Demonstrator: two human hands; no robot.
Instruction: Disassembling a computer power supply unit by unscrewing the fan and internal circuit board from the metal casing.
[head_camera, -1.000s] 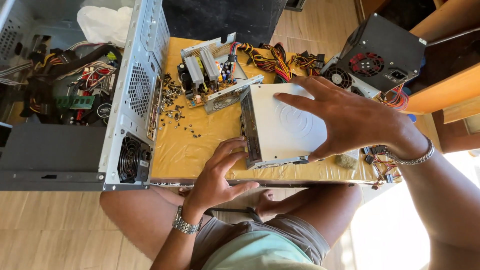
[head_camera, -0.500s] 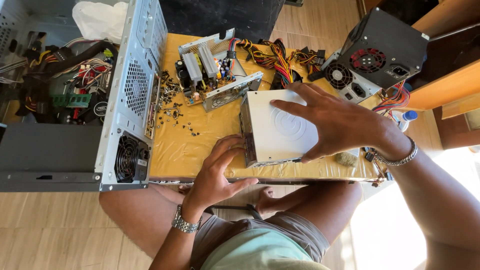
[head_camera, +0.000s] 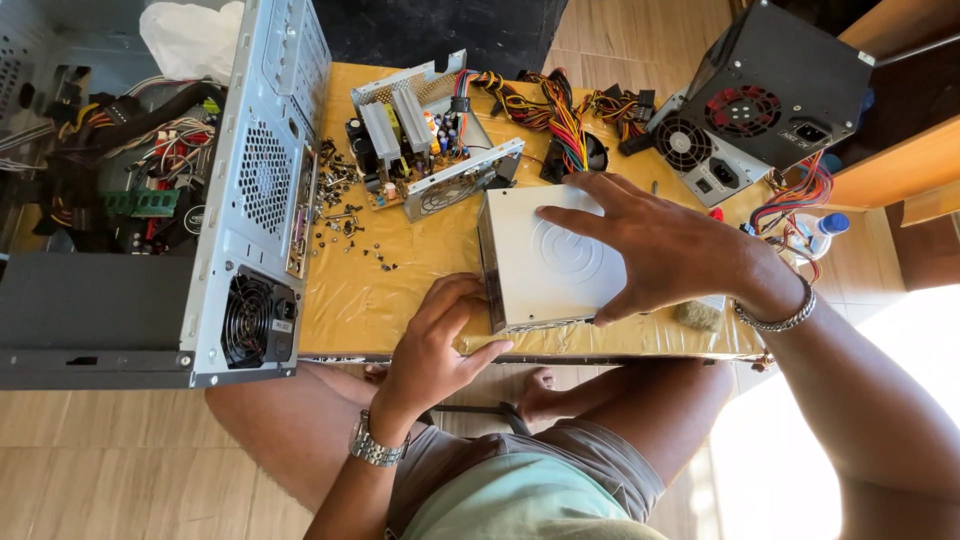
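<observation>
Here, right hand (head_camera: 665, 250) fingers spread flat atop grey metal box (head_camera: 545, 262), left hand (head_camera: 432, 345) fingers curled against its front edge.

Silver wristwatch (head_camera: 377, 446), silver bracelet (head_camera: 772, 319), grey shorts (head_camera: 560, 462)

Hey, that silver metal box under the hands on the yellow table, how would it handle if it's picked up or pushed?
The silver metal box looks like rigid sheet metal, so it probably won't flex. Its flat faces suggest it would slide rather than roll, perhaps dragging on the wrinkled yellow table cover. The right hand spreads over its top and the left hand is at its side; its smooth top may be slippery, and it's probably heavy for its size.
</observation>
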